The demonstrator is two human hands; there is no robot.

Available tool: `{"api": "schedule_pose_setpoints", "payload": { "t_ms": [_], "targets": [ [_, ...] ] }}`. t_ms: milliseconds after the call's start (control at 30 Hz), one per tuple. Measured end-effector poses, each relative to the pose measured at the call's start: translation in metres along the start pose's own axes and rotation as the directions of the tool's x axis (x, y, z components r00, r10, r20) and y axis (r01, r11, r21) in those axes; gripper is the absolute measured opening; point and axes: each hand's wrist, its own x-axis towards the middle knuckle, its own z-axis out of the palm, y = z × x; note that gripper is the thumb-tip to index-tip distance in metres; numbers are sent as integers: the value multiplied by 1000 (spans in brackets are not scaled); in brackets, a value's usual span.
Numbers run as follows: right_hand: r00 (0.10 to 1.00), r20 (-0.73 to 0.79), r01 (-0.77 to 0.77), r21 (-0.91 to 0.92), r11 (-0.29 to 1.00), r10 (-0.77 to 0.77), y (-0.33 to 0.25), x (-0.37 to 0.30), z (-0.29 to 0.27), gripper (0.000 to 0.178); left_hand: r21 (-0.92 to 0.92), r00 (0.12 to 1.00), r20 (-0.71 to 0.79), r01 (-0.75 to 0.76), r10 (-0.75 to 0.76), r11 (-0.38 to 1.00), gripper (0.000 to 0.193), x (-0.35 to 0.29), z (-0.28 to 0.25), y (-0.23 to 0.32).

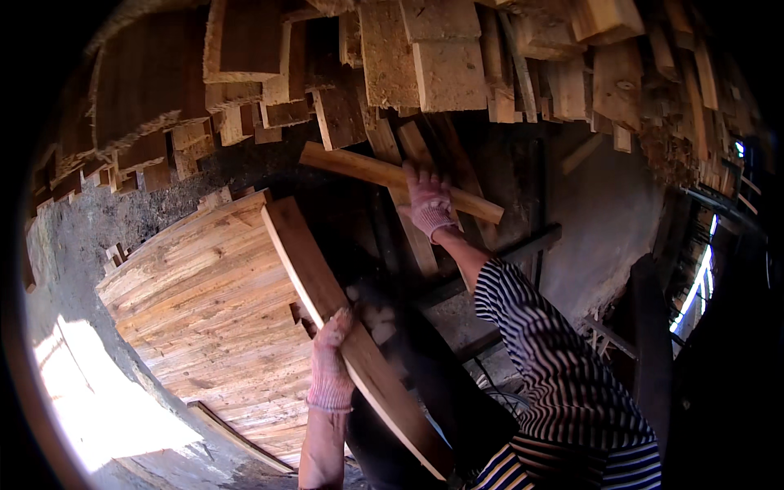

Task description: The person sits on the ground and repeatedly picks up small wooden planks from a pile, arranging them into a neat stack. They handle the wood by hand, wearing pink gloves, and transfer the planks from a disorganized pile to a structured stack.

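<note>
My left hand (331,367), in a pinkish knit glove, grips the edge of a long wooden plank (314,269). That plank slants from beside a broad stack of boards down toward my body, its pale narrow edge facing left. Farther off, my right hand (429,202), gloved alike, is closed over a narrower wooden strip (359,170). Its fingers lie across the strip's top, and part of their grip is hidden. The strip lies slantwise across several leaning boards (418,237).
To the left lies a wide stack of light boards (204,302), with a loose board (241,437) along its near side. Stacked lumber (449,73) juts out along the far side. A dark beam (506,257) crosses beneath my right arm. Sunlight falls on the floor (98,400) at left.
</note>
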Motion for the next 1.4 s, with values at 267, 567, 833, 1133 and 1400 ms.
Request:
{"api": "schedule_pose_setpoints", "payload": {
  "t_ms": [267, 567, 833, 1133, 1400],
  "targets": [
    [985, 172, 6, 147, 989, -32, 41, -58, -5, 79, -250, 995, 50, -69, 85, 966, 49, -1, -42, -18],
    [887, 155, -447, 527, 723, 436, 89, -78, 85, 93, -211, 952, 98, -266, 291, 941, 55, -3, -61, -25],
    [925, 120, -371, 497, 784, 361, 57, -64, 96, 90, -277, 964, -125, -260, 233, 925, 61, -45, -59, -27],
    [905, 349, -414, 590, 693, 243, 61, -171, -42, 96, -431, 905, -122, -418, 407, 800, 59, -120, -118, -11],
    [720, 469, 505, 152, 850, -511, -160, -216, -209, 79, 70, 504, -666, -691, 550, 719, 75, -222, -226, -21]
  ]
}}
